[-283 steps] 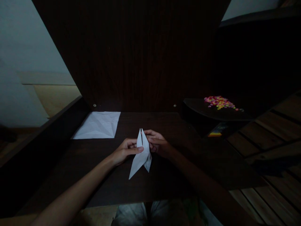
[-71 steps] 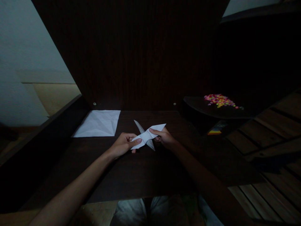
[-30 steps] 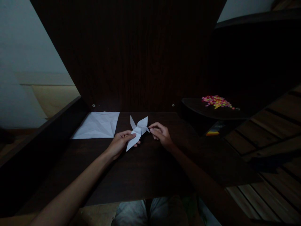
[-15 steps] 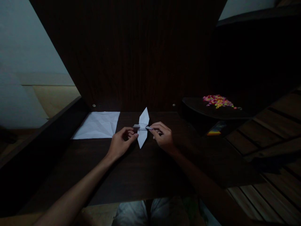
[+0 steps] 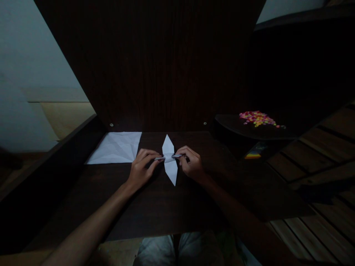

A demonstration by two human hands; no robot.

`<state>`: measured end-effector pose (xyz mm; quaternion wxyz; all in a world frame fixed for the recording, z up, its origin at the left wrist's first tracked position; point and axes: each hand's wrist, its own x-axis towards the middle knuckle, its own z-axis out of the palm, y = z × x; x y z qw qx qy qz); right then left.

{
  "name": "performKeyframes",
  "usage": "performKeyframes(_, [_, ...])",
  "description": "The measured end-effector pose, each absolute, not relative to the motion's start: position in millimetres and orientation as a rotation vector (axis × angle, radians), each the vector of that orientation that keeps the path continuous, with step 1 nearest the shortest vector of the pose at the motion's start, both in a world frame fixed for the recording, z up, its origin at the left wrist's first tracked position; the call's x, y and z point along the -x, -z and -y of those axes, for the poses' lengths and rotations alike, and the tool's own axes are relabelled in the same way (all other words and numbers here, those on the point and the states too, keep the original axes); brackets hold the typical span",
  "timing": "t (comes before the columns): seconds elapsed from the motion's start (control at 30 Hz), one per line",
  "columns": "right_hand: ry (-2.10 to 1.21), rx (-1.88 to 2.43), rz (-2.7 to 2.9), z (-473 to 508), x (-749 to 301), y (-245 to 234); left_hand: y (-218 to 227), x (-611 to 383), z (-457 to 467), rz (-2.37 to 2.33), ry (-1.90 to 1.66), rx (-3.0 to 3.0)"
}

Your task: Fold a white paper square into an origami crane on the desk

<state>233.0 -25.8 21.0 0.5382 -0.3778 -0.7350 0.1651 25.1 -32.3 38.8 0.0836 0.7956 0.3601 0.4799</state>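
Observation:
A white folded paper figure [image 5: 171, 169], like an origami crane with two pointed wings spread, is held between my hands above the dark desk. One wing points away from me and the other toward me. My left hand [image 5: 142, 164] pinches the narrow folded point on the figure's left side between thumb and fingers. On the opposite side, my right hand [image 5: 191, 162] pinches the other narrow point. Both hands are closed on the paper, and the wings stick out freely between them.
A creased white paper sheet [image 5: 116, 147] lies flat at the desk's back left. To the right, a pile of small colourful pieces [image 5: 257, 118] rests on a dark rounded shelf [image 5: 230, 122]. A dark raised side board [image 5: 50, 159] bounds the desk on the left.
My left thumb and fingers have closed on the left point of the figure. The figure has turned slightly and come a little nearer to me; my right hand keeps its pinch.

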Motion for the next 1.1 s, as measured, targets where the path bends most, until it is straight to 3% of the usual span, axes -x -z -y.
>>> performKeyframes(0.37, [-0.201,0.817,1.797,23.5,-232.2,-19.7,-38.8,-26.0,31.1,-0.939,-1.466,-2.4])
performKeyframes(0.83, [-0.314,0.875,1.812,24.3,-230.9,-18.4,-36.4,-25.7,31.4,-0.918,-1.534,-2.295])
performKeyframes(1.1, [-0.334,0.909,1.785,24.6,-231.4,-19.3,-39.4,-25.0,28.5,-0.946,-1.353,-2.281])
